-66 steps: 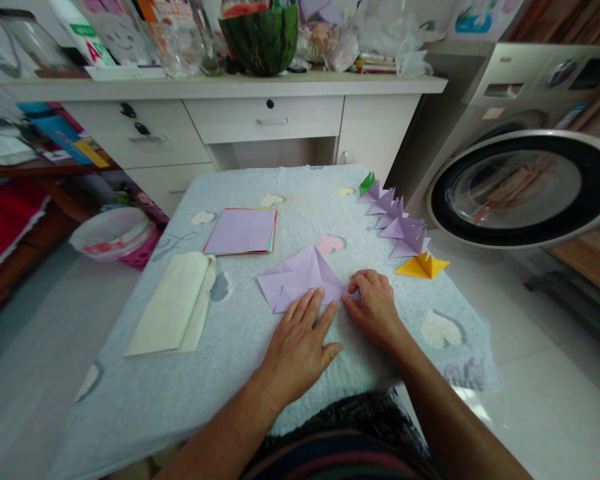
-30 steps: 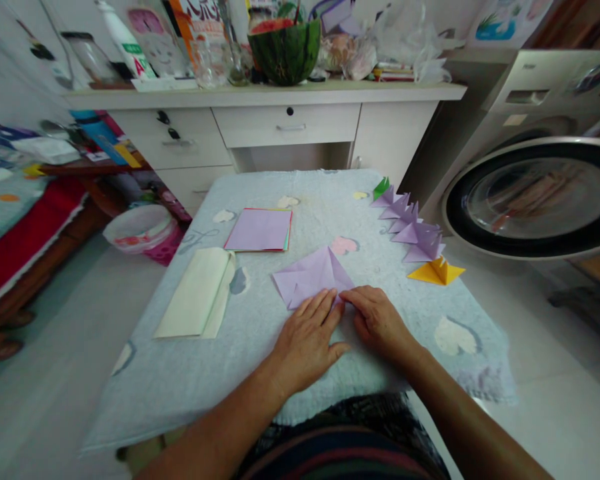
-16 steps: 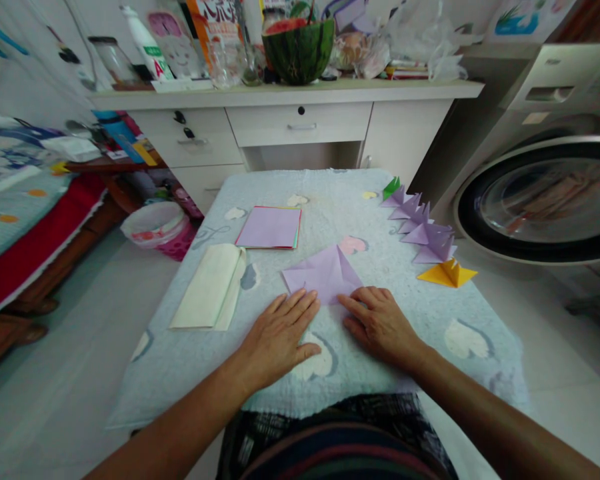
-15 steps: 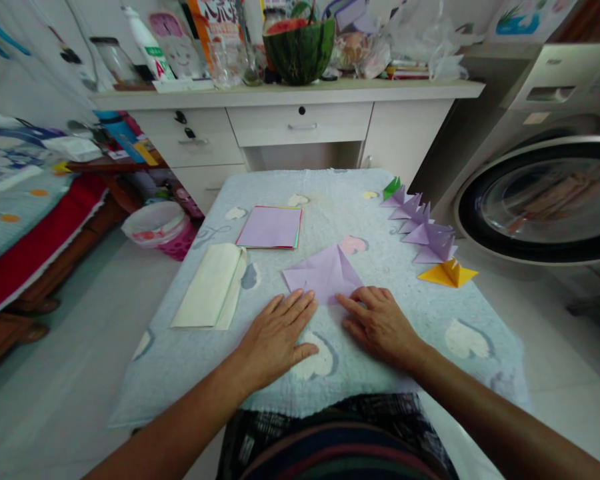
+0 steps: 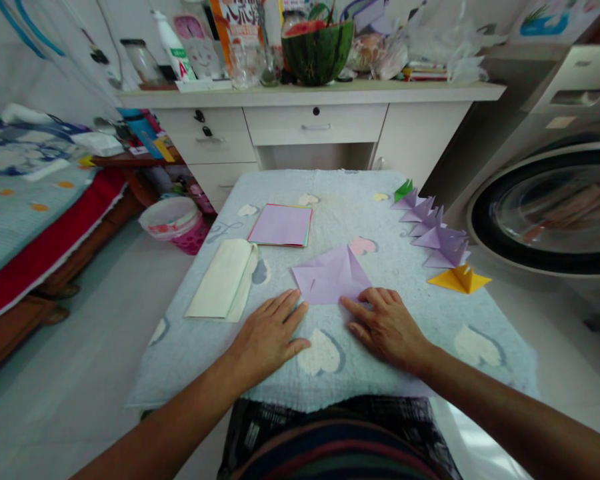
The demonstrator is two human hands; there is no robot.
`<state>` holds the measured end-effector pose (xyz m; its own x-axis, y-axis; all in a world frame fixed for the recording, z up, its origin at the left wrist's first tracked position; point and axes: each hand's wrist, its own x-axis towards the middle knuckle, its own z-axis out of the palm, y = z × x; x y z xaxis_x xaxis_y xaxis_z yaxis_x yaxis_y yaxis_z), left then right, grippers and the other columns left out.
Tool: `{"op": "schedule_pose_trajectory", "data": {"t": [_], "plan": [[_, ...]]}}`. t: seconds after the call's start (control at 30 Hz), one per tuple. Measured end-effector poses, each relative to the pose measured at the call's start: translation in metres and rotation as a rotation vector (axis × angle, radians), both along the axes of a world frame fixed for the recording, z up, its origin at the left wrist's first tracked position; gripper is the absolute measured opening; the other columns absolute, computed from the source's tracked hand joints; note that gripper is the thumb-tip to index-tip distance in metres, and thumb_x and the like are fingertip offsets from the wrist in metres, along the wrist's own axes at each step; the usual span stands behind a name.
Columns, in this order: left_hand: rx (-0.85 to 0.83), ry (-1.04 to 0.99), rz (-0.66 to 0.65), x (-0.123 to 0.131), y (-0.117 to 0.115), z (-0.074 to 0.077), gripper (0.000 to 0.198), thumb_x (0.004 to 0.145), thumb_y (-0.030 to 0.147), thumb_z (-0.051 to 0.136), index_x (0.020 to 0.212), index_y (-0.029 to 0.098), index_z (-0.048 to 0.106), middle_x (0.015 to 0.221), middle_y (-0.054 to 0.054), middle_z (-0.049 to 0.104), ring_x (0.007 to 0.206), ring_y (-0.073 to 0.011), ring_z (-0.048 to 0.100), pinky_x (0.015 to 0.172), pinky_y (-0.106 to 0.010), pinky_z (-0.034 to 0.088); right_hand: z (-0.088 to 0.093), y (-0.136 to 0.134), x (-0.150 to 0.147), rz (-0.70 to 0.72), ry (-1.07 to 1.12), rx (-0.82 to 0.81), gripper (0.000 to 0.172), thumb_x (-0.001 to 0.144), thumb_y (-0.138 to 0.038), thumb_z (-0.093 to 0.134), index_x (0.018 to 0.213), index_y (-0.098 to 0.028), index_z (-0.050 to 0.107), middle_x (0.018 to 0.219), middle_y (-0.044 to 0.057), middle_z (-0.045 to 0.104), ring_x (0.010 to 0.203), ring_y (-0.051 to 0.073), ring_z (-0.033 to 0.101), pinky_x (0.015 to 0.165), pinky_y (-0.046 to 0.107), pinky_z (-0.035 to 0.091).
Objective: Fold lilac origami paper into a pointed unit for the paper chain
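Observation:
A partly folded sheet of purple origami paper lies on the cloth-covered table in front of me, one peak pointing away. My left hand rests flat with fingers stretched, its fingertips at the paper's lower left corner. My right hand touches the lower right edge with its index finger, the other fingers loosely bent and nothing gripped. Farther left sits a stack of square coloured paper, purple on top. Beside it is a folded pale cream sheet.
Along the table's right side runs a row of purple folded paper pieces, with a green one at its far end and a yellow one nearest me. A white cabinet stands behind, a washing machine at right, a pink bin at left.
My left hand has slid a little left, off the paper's middle towards its corner. My right index finger stays at the lower right edge. The whole view has shifted slightly.

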<state>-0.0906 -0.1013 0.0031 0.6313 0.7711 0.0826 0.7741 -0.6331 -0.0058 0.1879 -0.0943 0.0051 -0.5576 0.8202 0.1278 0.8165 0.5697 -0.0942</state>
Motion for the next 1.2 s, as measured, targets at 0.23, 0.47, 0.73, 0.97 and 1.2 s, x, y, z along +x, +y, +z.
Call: {"op": "schedule_pose_trajectory", "data": {"t": [0.23,0.47,0.73,0.97,1.2], "plan": [[0.100,-0.086,-0.020,-0.003,0.001,-0.004,0.042,0.091,0.042,0.056,0.123,0.016,0.058,0.136,-0.015,0.057,0.126,-0.0274,0.053,0.105,-0.043,0.044,-0.002,0.000,0.001,0.004,0.052,0.022,0.038,0.094,-0.037,0.050,0.130,-0.026,0.057,0.107,0.011,0.057,0.097,0.026,0.050,0.086,0.043,0.038],[0.140,-0.208,-0.020,0.024,0.001,0.000,0.036,0.091,0.030,0.053,0.125,0.017,0.057,0.130,-0.012,0.060,0.124,-0.0274,0.051,0.105,-0.047,0.042,0.005,0.003,-0.001,-0.002,0.038,0.028,0.036,0.092,-0.037,0.054,0.126,-0.027,0.060,0.103,0.010,0.059,0.094,0.026,0.051,0.085,0.044,0.037],[0.017,-0.216,-0.057,0.033,0.005,-0.002,0.034,0.089,0.027,0.057,0.121,0.015,0.058,0.121,-0.011,0.063,0.115,-0.0256,0.055,0.102,-0.043,0.046,0.015,0.002,-0.031,-0.001,0.030,0.003,0.040,0.089,-0.042,0.059,0.126,-0.027,0.059,0.107,0.010,0.059,0.100,0.029,0.049,0.089,0.045,0.035],[0.025,-0.251,-0.057,0.031,0.005,-0.003,0.033,0.089,0.024,0.056,0.120,0.016,0.059,0.119,-0.011,0.064,0.114,-0.0250,0.056,0.100,-0.044,0.048,0.003,-0.007,-0.026,-0.023,0.066,-0.001,0.043,0.090,-0.043,0.058,0.129,-0.024,0.057,0.114,0.010,0.061,0.104,0.029,0.049,0.093,0.047,0.035],[0.041,-0.260,-0.058,0.029,0.006,-0.007,0.031,0.090,0.025,0.054,0.119,0.017,0.061,0.120,-0.010,0.064,0.114,-0.0248,0.057,0.100,-0.044,0.048,-0.003,-0.021,0.031,-0.115,0.011,0.060,0.042,0.091,-0.041,0.057,0.129,-0.024,0.058,0.122,0.009,0.061,0.107,0.030,0.050,0.094,0.049,0.034]]}}
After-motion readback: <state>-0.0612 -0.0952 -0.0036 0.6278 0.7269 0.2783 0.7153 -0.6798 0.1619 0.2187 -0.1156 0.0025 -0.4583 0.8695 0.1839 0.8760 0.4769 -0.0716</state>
